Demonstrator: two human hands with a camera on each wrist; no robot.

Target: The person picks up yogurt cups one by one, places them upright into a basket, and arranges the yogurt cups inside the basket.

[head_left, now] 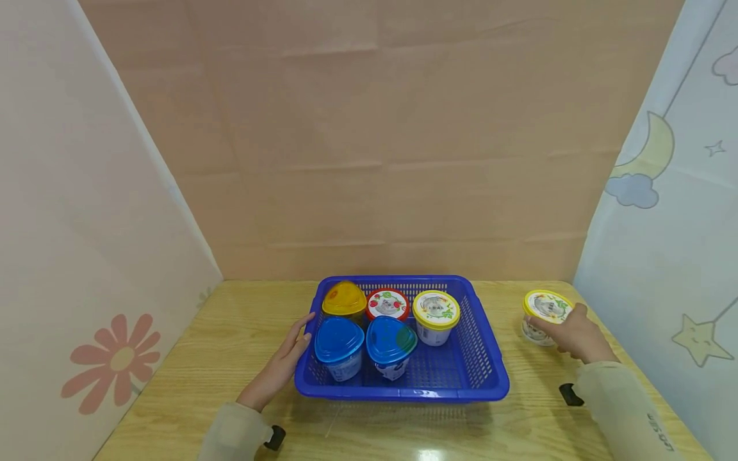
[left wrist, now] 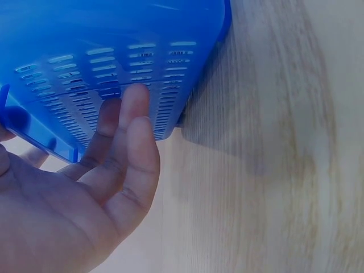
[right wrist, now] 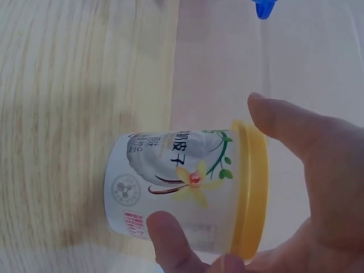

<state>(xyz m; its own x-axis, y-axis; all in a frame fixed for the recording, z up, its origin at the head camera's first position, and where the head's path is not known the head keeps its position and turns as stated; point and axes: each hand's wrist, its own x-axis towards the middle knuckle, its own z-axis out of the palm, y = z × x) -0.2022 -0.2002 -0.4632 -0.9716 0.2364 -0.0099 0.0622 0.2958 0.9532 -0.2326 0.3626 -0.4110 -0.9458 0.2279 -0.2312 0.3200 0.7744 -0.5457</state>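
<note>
A blue plastic basket [head_left: 403,394] stands on the table with several lidded tubs inside. My left hand [head_left: 279,365] holds the basket's left rim. In the left wrist view, its fingers [left wrist: 141,148] curve below the rim beside the slotted wall. On the right, a white tub with a yellow lid [right wrist: 176,187] stands outside the basket. My right hand [head_left: 576,336] is spread around this tub, with the thumb [right wrist: 284,119] beside the lid and a fingertip [right wrist: 165,227] in front of its side. Part of the tub is hidden by the hand in the head view.
Inside the basket are two blue-lidded tubs [head_left: 339,340], a yellow-orange-lidded tub [head_left: 344,299], a red-lidded tub [head_left: 387,303] and another yellow-lidded tub [head_left: 436,310]. A brown back wall [head_left: 380,141] and patterned side panels [head_left: 663,256] bound the wooden table [head_left: 242,333].
</note>
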